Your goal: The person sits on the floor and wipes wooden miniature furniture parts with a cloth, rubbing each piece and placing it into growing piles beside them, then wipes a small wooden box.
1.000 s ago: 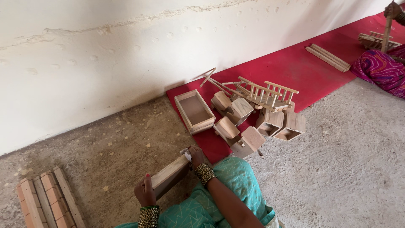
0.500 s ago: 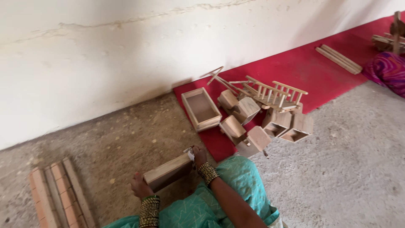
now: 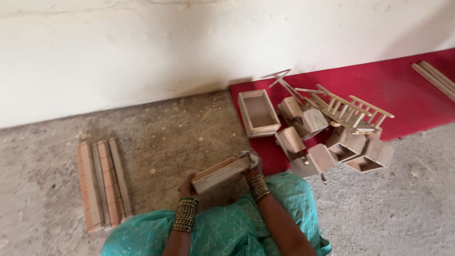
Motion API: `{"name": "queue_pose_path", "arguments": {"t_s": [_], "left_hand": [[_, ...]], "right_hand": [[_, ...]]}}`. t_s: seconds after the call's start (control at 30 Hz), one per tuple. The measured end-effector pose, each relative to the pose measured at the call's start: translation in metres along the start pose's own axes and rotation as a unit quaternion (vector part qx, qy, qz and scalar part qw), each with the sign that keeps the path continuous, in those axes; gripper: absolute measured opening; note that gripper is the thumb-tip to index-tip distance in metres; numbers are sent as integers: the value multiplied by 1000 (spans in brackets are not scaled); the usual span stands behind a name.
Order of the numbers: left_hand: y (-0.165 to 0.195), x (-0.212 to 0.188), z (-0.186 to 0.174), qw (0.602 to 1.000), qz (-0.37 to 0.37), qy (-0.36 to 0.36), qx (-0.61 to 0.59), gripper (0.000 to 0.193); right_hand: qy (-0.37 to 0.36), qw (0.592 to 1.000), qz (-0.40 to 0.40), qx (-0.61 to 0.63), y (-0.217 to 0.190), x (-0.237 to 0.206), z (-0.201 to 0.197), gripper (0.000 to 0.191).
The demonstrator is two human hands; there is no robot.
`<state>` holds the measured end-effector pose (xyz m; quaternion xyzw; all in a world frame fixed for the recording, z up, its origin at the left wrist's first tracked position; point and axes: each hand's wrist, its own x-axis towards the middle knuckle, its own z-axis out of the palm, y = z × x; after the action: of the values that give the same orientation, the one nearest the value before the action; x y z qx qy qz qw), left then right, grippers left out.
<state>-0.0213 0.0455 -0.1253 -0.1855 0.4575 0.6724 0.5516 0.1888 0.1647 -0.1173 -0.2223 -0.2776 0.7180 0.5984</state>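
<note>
Over rough concrete floor (image 3: 180,128), both hands, left (image 3: 188,186) and right (image 3: 251,163), grip the ends of a wooden box (image 3: 221,173) between them.

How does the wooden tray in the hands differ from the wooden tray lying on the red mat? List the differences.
The held tray is gripped at both ends by the left hand and right hand, tilted on edge; the mat tray lies flat, open side up, untouched. The held tray is over bare concrete; the mat tray rests on the red mat. Both are pale rectangular wood.
</note>
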Motion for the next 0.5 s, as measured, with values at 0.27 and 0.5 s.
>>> {"name": "queue_pose_path", "arguments": {"t_s": [0.27, 0.5], "left_hand": [[-14, 4, -7, 989, 141, -38, 8, 18], [-8, -1, 2, 963, 260, -69, 5, 30]], "right_hand": [[219, 970, -96, -38, -13, 13, -12, 28], [138, 962, -163, -171, -44, 5, 15, 40]]}}
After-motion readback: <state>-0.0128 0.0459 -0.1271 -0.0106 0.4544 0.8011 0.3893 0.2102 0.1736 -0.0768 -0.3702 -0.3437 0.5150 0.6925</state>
